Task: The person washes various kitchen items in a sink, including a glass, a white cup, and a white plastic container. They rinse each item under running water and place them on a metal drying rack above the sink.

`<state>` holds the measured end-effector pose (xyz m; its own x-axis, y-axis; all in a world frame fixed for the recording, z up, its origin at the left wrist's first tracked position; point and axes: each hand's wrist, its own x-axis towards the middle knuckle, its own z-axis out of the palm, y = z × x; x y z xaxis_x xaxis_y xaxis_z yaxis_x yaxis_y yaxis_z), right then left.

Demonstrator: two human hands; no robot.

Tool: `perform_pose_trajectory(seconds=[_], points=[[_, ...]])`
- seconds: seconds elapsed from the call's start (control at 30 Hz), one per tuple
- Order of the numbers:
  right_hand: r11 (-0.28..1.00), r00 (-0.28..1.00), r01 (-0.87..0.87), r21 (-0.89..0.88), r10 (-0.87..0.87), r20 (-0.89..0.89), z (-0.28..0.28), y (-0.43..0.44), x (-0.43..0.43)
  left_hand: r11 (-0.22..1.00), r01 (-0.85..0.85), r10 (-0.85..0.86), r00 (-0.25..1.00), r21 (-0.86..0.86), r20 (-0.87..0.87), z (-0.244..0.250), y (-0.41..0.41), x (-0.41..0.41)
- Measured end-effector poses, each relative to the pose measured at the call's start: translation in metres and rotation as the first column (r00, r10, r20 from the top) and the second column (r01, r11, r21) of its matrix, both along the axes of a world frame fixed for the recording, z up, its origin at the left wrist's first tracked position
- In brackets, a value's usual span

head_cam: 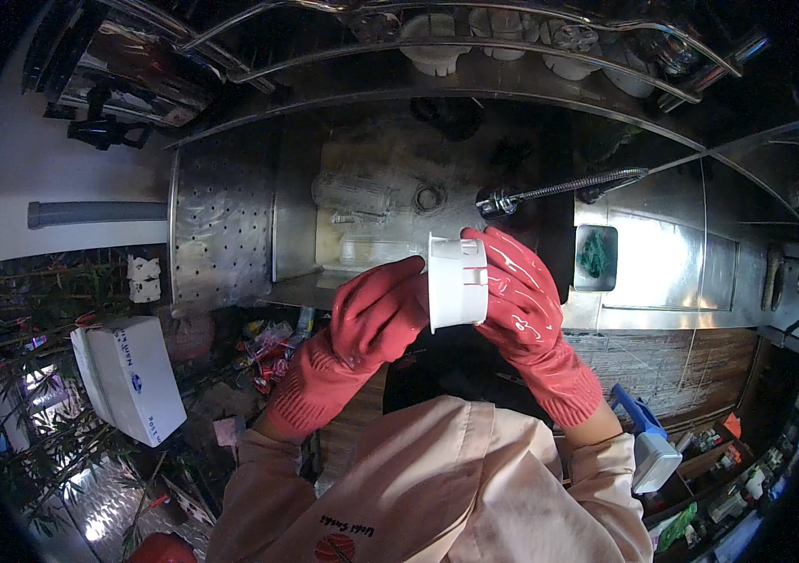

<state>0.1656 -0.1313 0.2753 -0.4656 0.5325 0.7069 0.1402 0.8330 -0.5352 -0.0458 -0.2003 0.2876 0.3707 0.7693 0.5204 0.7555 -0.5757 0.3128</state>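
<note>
Both my hands wear wet red rubber gloves. My left hand [379, 310] holds the left side of a white plastic cup-like holder [457, 283] with slots near one end. My right hand [522, 295] grips its other side. The holder lies sideways between them, over the front edge of a metal sink. Inside the sink, clear containers [357, 195] lie to the left, near a round drain fitting [429, 198]. A spray faucet head [496, 204] hangs beyond my right hand.
A perforated metal drainboard [222, 225] adjoins the sink at left. A small metal tray [595, 285] with a green scouring pad [593, 253] sits right. White holders [434, 46] stand on the wire rack above. A white box [130, 380] is at lower left.
</note>
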Motion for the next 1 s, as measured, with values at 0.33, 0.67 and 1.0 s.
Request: perform_pose_trajectory(seconds=[0.33,0.67,1.0], points=[[0.931,1.0,-0.02,-0.364,0.022,-0.001,-0.104,0.026,-0.014,0.892,-0.088,0.425,0.499,-0.444,0.755,-0.113,0.016,0.003],[0.794,0.984,0.087,-0.602,0.025,0.176,-0.205,0.012,-0.046,0.599,0.622,0.8,-0.491,-0.504,0.345,-0.266,0.036,0.006],[0.857,0.419,0.483,0.179,-0.406,0.812,-0.232,0.125,0.075,0.468,0.404,0.882,-0.162,-0.786,0.442,-0.26,0.06,0.023]])
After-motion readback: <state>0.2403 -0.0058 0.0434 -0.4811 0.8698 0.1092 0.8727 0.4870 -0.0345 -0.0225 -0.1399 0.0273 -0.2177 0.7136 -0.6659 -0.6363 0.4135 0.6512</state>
